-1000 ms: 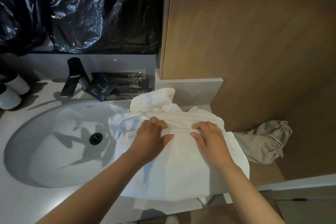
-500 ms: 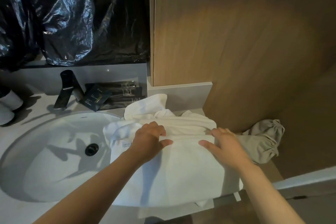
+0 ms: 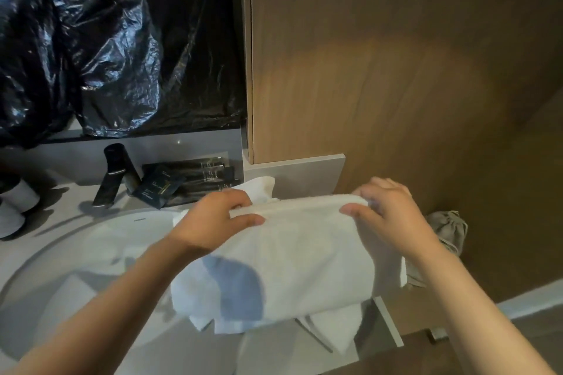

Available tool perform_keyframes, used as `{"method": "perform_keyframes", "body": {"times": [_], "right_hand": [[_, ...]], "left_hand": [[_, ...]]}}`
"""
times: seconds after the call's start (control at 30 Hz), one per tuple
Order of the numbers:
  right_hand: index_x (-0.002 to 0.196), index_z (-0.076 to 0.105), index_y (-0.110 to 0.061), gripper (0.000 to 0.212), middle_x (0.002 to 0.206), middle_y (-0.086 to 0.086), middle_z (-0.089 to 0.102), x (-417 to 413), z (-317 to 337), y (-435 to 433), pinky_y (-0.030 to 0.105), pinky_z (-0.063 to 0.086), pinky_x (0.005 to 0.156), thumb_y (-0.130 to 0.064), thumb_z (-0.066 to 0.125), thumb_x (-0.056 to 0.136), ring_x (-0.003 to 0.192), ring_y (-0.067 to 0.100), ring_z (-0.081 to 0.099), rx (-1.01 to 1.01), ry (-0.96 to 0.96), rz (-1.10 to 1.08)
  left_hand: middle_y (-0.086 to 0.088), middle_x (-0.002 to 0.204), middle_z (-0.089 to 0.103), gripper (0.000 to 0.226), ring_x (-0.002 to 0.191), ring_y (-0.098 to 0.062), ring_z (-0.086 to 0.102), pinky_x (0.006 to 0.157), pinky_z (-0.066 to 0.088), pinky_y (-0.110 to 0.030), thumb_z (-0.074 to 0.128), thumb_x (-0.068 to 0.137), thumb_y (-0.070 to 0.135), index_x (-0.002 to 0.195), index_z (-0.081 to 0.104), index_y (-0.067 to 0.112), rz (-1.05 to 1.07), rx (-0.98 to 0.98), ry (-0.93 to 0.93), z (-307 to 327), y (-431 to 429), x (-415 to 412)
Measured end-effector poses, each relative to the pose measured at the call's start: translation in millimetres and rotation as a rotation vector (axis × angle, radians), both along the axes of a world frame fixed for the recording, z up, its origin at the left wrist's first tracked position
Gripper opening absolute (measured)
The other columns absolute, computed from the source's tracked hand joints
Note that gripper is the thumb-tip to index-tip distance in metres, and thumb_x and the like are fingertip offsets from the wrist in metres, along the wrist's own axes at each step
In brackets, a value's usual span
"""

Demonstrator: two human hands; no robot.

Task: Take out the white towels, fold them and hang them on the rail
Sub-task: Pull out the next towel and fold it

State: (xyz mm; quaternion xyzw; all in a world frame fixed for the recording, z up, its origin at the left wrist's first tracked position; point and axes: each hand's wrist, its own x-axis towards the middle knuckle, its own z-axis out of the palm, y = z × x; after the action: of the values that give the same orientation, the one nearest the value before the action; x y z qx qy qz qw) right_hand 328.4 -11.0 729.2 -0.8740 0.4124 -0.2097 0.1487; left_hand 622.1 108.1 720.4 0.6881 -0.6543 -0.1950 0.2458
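A folded white towel [image 3: 298, 256] hangs in the air above the right end of the vanity counter. My left hand [image 3: 213, 219] pinches its upper edge at the left. The right end of that same edge is held by my right hand [image 3: 387, 213], thumb in front and fingers behind. Under it, more white towel [image 3: 262, 189] lies crumpled on the counter, and a white corner [image 3: 335, 329] hangs over the counter's front. No rail is in view.
A white basin [image 3: 61, 256] fills the counter's left, with a black tap [image 3: 114, 179] and dark sachets [image 3: 189, 179] behind it. Black plastic sheeting [image 3: 122, 39] covers the wall above. A wooden panel [image 3: 396, 70] stands on the right, with a beige cloth bag [image 3: 447, 231] at its foot.
Both hands went from pressing the towel's fold on the counter to gripping its upper edge and lifting it up. My right hand slid out to the right end.
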Motion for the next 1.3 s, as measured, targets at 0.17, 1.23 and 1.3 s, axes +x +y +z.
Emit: {"method": "perform_keyframes", "body": {"times": [0.17, 1.23, 1.3], "right_hand": [[0.097, 0.067, -0.025, 0.035, 0.092, -0.009, 0.054, 20.6, 47.9, -14.3, 0.031, 0.03, 0.089, -0.056, 0.052, 0.089, 0.092, 0.007, 0.043, -0.162, -0.089, 0.003], [0.098, 0.069, -0.033, 0.021, 0.088, -0.023, 0.064, -37.6, -83.7, 80.3, 0.004, 0.042, 0.073, -0.022, 0.077, 0.082, 0.082, -0.011, 0.06, 0.142, -0.3, -0.418], [0.098, 0.068, -0.034, 0.024, 0.096, -0.019, 0.067, -42.9, -93.3, 84.8, 0.006, 0.043, 0.077, -0.018, 0.077, 0.082, 0.089, -0.01, 0.061, 0.251, -0.318, -0.435]], "left_hand": [[0.012, 0.076, 0.055, 0.021, 0.072, -0.004, 0.052, 0.059, 0.034, -0.024, 0.068, 0.084, 0.045, 0.072, 0.055, 0.034, 0.071, -0.171, -0.051, 57.7, -9.0, 11.8], [0.008, 0.069, 0.047, 0.039, 0.057, -0.006, 0.044, 0.053, 0.027, -0.01, 0.068, 0.082, 0.045, 0.06, 0.04, 0.027, -0.186, 0.221, -0.135, -54.7, 50.1, -56.0], [0.01, 0.073, 0.043, 0.036, 0.061, -0.007, 0.042, 0.054, 0.024, -0.011, 0.065, 0.083, 0.047, 0.069, 0.039, 0.027, -0.227, 0.235, -0.204, -67.2, 53.4, -65.6]]}}
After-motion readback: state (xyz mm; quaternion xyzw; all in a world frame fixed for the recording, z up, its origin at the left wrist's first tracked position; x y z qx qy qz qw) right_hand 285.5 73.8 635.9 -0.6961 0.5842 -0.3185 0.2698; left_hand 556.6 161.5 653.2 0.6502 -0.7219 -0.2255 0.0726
